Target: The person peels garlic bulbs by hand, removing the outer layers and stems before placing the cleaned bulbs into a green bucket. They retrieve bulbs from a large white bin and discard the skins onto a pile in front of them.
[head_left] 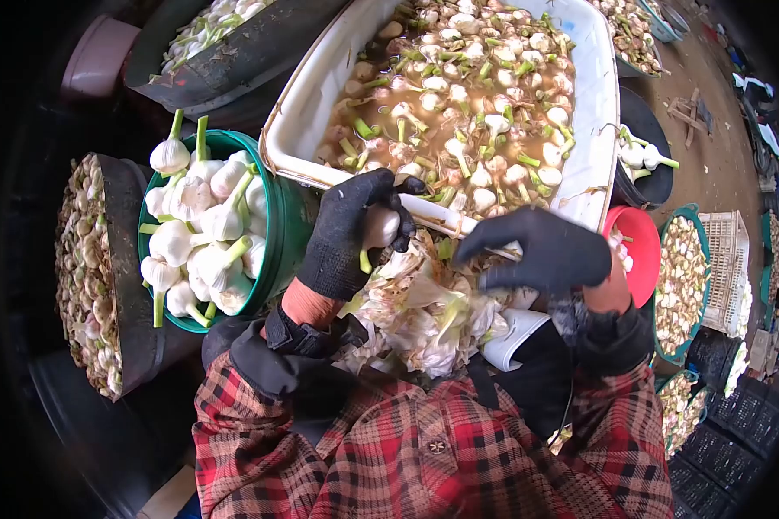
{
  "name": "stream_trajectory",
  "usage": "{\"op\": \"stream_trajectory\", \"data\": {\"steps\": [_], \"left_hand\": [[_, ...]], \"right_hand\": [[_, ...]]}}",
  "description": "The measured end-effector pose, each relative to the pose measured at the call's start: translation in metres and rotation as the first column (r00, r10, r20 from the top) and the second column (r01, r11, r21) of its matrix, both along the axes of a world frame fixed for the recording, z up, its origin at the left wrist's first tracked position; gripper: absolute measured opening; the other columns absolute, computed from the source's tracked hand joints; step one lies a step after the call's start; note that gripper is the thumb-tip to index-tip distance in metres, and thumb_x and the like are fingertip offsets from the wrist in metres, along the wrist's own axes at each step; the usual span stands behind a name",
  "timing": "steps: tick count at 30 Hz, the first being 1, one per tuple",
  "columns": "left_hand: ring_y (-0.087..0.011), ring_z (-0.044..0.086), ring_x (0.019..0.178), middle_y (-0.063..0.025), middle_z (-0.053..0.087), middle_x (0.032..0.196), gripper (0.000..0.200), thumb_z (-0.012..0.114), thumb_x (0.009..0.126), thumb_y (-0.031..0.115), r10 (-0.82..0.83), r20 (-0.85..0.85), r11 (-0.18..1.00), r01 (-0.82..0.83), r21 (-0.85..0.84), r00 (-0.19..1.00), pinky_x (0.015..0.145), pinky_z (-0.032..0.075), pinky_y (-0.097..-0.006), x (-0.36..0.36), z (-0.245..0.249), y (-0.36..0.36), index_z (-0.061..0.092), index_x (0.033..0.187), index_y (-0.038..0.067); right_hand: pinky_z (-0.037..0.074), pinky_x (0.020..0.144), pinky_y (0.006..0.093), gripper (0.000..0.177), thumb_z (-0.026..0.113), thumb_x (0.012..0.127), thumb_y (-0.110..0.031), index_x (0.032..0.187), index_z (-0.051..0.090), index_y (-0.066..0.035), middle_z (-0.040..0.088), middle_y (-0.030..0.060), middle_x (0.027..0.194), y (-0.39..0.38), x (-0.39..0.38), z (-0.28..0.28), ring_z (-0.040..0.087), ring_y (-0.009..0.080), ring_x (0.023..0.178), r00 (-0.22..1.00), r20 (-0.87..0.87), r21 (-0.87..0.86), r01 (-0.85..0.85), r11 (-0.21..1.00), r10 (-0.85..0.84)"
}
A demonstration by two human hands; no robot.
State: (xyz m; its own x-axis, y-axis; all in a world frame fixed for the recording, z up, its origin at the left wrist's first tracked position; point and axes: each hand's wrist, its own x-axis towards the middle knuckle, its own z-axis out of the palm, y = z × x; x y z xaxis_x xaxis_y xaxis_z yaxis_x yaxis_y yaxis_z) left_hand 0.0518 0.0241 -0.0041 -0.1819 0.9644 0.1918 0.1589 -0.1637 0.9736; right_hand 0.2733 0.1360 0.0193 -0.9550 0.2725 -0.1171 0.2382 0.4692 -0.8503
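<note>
In my gloved left hand (350, 233) a white garlic bulb (381, 228) is held by closed fingers, its short green stem pointing down. My gloved right hand (541, 251) is to the right of it, blurred by motion, with fingers stretched toward the left and apart from the bulb. No object shows in that hand. Beneath both hands lies a heap of loose garlic skins (424, 303) on my lap. Just beyond the hands, a white tub (299, 138) holds brownish water with many floating garlic bulbs (459, 95).
At my left stands a green bucket (273, 233) full of clean white bulbs, with a dark container (130, 259) of unpeeled garlic beyond it. A red bowl (640, 251), a black bucket (653, 130) and a cream plastic crate (725, 268) stand on the right.
</note>
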Motion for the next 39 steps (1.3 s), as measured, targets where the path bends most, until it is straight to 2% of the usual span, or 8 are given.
{"op": "stream_trajectory", "data": {"steps": [4, 7, 17, 19, 20, 25, 31, 39], "left_hand": [[-0.0122, 0.053, 0.05, -0.0061, 0.057, 0.061, 0.032, 0.054, 0.093, 0.025, 0.088, 0.564, 0.905, 0.171, -0.39, 0.821, 0.048, 0.042, -0.0237, 0.008, 0.001, 0.012, 0.064, 0.09, -0.005], [-0.0132, 0.053, 0.047, -0.0084, 0.058, 0.063, 0.03, 0.053, 0.092, 0.024, 0.073, 0.516, 0.87, 0.198, -0.451, 0.853, 0.046, 0.042, -0.0242, 0.01, 0.003, 0.013, 0.064, 0.091, -0.004], [-0.0167, 0.057, 0.05, -0.0187, 0.066, 0.09, 0.031, 0.052, 0.093, 0.024, 0.185, 0.565, 0.862, 0.144, -0.487, 0.804, 0.045, 0.044, -0.0263, 0.013, 0.001, 0.015, 0.058, 0.104, -0.004], [-0.0177, 0.057, 0.051, -0.0206, 0.066, 0.096, 0.033, 0.052, 0.093, 0.024, 0.201, 0.583, 0.862, 0.14, -0.487, 0.787, 0.045, 0.044, -0.0272, 0.012, -0.001, 0.015, 0.056, 0.108, -0.004], [-0.0181, 0.058, 0.053, -0.0208, 0.066, 0.099, 0.033, 0.052, 0.094, 0.024, 0.204, 0.651, 0.859, 0.185, -0.478, 0.731, 0.047, 0.045, -0.0278, 0.011, -0.005, 0.014, 0.055, 0.111, -0.004], [-0.0194, 0.061, 0.061, -0.0225, 0.064, 0.106, 0.039, 0.05, 0.094, 0.025, 0.048, 0.797, 0.883, 0.347, -0.316, 0.603, 0.053, 0.048, -0.0292, 0.009, -0.024, 0.011, 0.05, 0.121, -0.002], [-0.0213, 0.067, 0.077, -0.02, 0.063, 0.103, 0.05, 0.06, 0.088, 0.012, 0.016, 0.75, 0.879, 0.348, -0.325, 0.662, 0.059, 0.052, -0.0281, 0.016, -0.001, 0.015, 0.04, 0.131, -0.002], [-0.0168, 0.065, 0.084, -0.0133, 0.065, 0.095, 0.047, 0.07, 0.077, 0.001, 0.2, 0.19, 0.975, -0.175, -0.14, 0.961, 0.068, 0.054, -0.0262, 0.036, -0.024, 0.016, 0.046, 0.118, -0.002]], "right_hand": [[0.051, 0.074, 0.0378, 0.027, 0.065, 0.079, -0.026, 0.092, 0.069, -0.003, 0.069, 0.0174, 0.086, 0.057, -0.025, -0.04, 0.066, 0.0307, 0.078, 0.925, 0.217, 0.293, 0.242, 0.925, -0.311], [0.049, 0.087, 0.0417, 0.035, 0.058, 0.075, -0.024, 0.1, 0.066, -0.001, 0.065, 0.0222, 0.103, 0.087, -0.058, -0.094, 0.062, 0.0373, 0.098, 0.751, 0.514, 0.503, 0.127, 0.855, -0.414], [0.053, 0.077, 0.0411, 0.024, 0.059, 0.071, -0.018, 0.084, 0.069, -0.002, 0.067, 0.0212, 0.092, 0.121, -0.064, -0.166, 0.065, 0.0394, 0.087, 0.628, 0.558, 0.543, 0.218, 0.811, -0.542], [0.053, 0.076, 0.0397, 0.029, 0.059, 0.071, -0.017, 0.094, 0.069, -0.003, 0.068, 0.0186, 0.09, 0.12, -0.059, -0.135, 0.065, 0.0352, 0.088, 0.673, 0.736, 0.6, -0.601, 0.528, -0.071], [0.051, 0.066, 0.0401, 0.023, 0.061, 0.07, -0.015, 0.087, 0.068, -0.002, 0.066, 0.0168, 0.077, 0.111, -0.049, -0.116, 0.064, 0.0346, 0.075, 0.821, 0.505, 0.603, -0.113, 0.79, -0.268], [0.046, 0.062, 0.0403, 0.016, 0.064, 0.074, -0.008, 0.088, 0.061, -0.001, 0.059, 0.0189, 0.074, 0.035, -0.032, -0.041, 0.059, 0.0363, 0.068, 0.891, -0.077, 0.25, 0.452, 0.856, -0.448], [0.05, 0.062, 0.0355, 0.02, 0.065, 0.076, -0.004, 0.096, 0.062, -0.003, 0.062, 0.0152, 0.089, 0.0, -0.03, -0.022, 0.062, 0.0302, 0.069, 0.842, -0.288, 0.299, 0.531, 0.793, -0.455], [0.05, 0.057, 0.0321, 0.012, 0.07, 0.076, -0.008, 0.087, 0.066, -0.004, 0.064, 0.0101, 0.08, -0.024, -0.049, -0.015, 0.063, 0.0234, 0.061, 0.691, -0.412, 0.214, 0.707, 0.674, -0.594]]}}
